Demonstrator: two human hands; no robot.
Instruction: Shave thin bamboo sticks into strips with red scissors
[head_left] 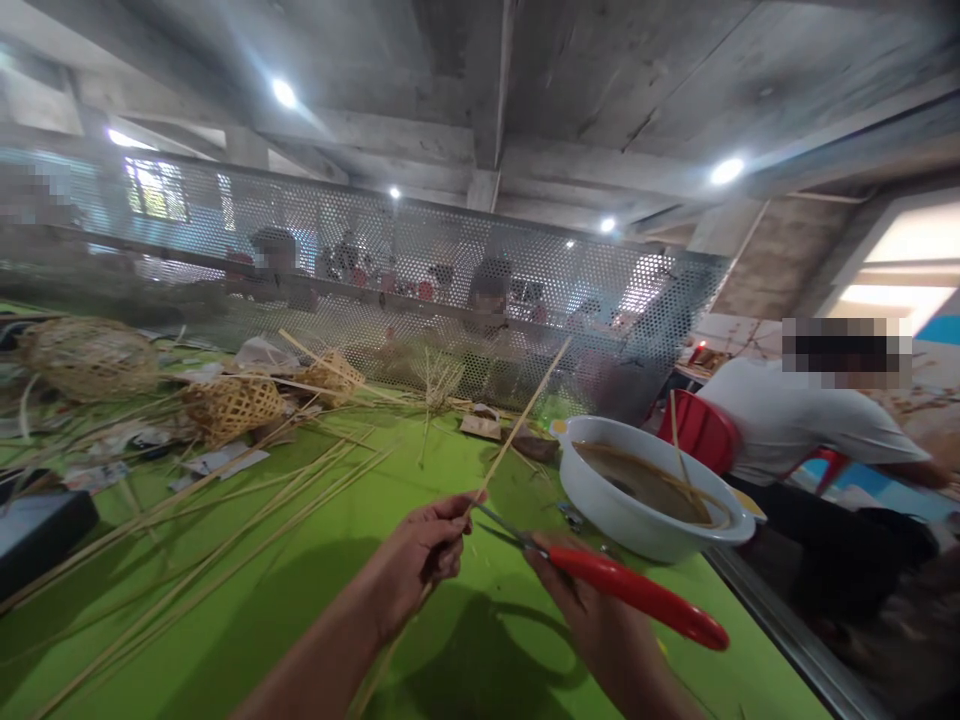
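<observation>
Over the green tabletop, my left hand is closed round a long thin bamboo strip, which slants up to the right and also runs down below the hand. My right hand is closed on red-handled scissors. Their narrow metal blades point left and reach the strip beside my left fingertips. Whether the blades are parted or pressed on the strip I cannot tell. The fingers of my right hand are partly hidden behind the red handle.
A white basin of brownish water with soaking strips stands right. Loose bamboo strips and woven baskets lie left, near a dark box. A perforated metal screen crosses the back. A person in white sits right.
</observation>
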